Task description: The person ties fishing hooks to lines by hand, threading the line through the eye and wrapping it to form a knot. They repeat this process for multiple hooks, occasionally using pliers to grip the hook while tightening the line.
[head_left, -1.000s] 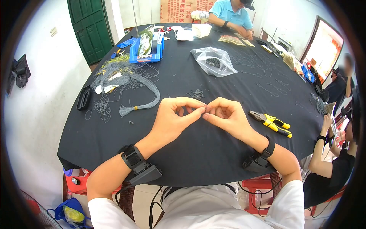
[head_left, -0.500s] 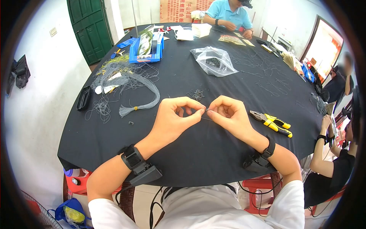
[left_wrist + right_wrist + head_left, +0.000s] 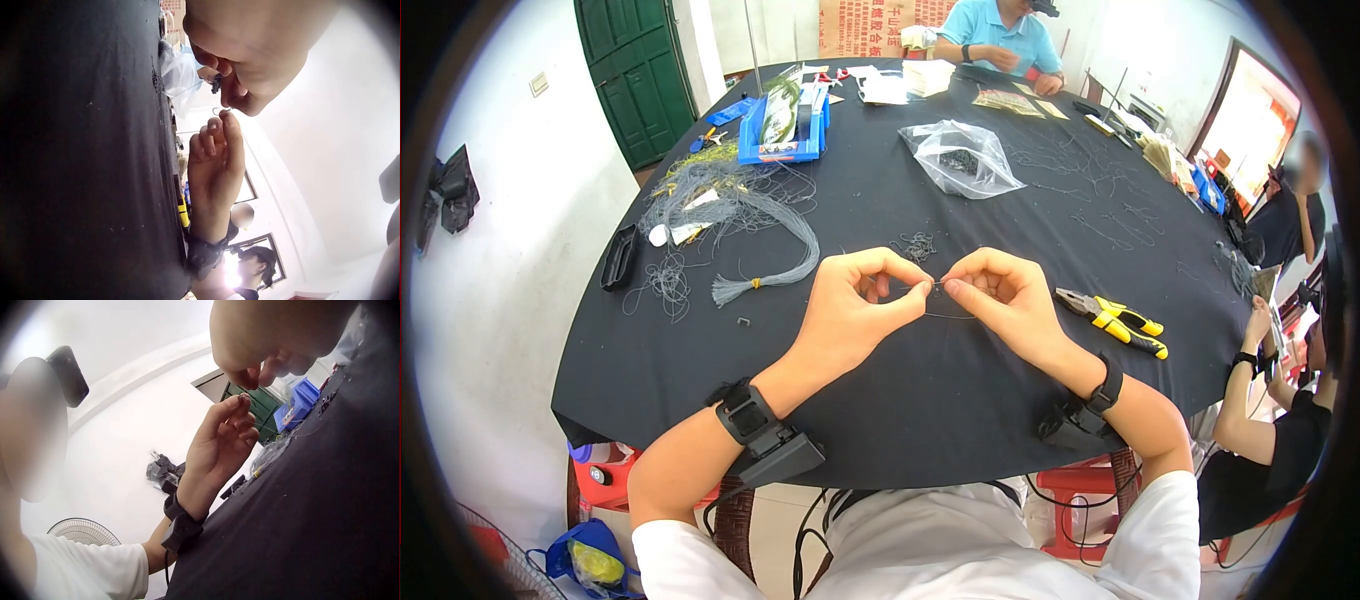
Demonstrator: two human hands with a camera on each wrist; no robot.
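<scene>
1. Head view: the left hand pinches between the tips of its thumb and forefinger, and the right hand does the same just opposite, fingertips nearly meeting above the counter.
2. Between the fingertips runs a thin, dark, flexible line, part of it sagging in a shallow curve below them. The left wrist view also shows a small, thin, curved hook-like piece right at the fingertips; which hand grips it, I cannot tell.
3. The remaining fingers of both hands are bent in toward the palms.
4. Each wrist wears a black strapped-on device, the left one and the right one.
5. Just beyond the fingertips, a small dark tangle of fine pieces lies on the black cloth-covered counter.
6. Right of the right hand lie pliers with yellow-and-black handles.
7. Left of the left hand is a grey bundle of fine strands with a yellow tie, a black open case farther left.
8. Farther out sit a blue plastic tray and a clear plastic bag with dark contents.
9. Across the counter sits a person in a light blue shirt.
</scene>
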